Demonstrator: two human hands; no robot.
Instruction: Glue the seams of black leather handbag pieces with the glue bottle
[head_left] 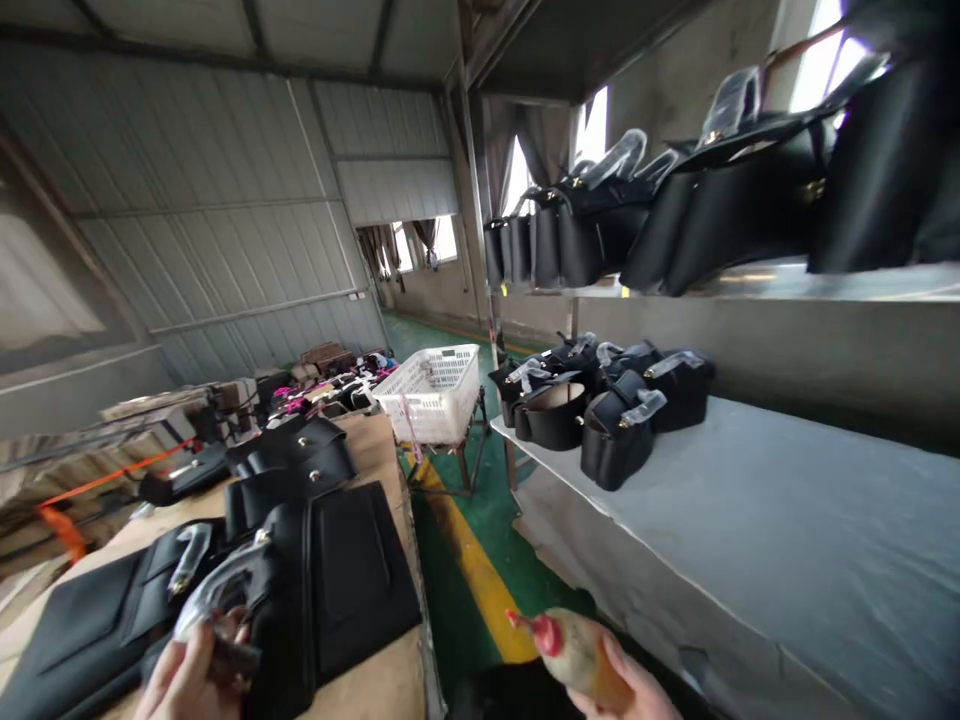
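Observation:
At the lower left, my left hand (187, 670) is closed around the plastic-wrapped handle (225, 580) of a black handbag piece (277, 610). Part of its grip blurs into a dark end below the handle. My right hand (630, 685) holds a squeeze bottle (581, 645) with a red nozzle pointing left, over the aisle. The bottle looks yellowish and partly filled. Flat black bag panels (364, 580) lie on the brown worktable (382, 680) beside my left hand, with another wrapped handle (191, 555) among them.
Several black handbags (619, 425) stand on the grey lower shelf (810, 500) to the right, and more handbags (735, 200) line the upper shelf. A white plastic crate (442, 400) rests on a stand ahead. A yellow floor line (480, 570) runs along the green aisle.

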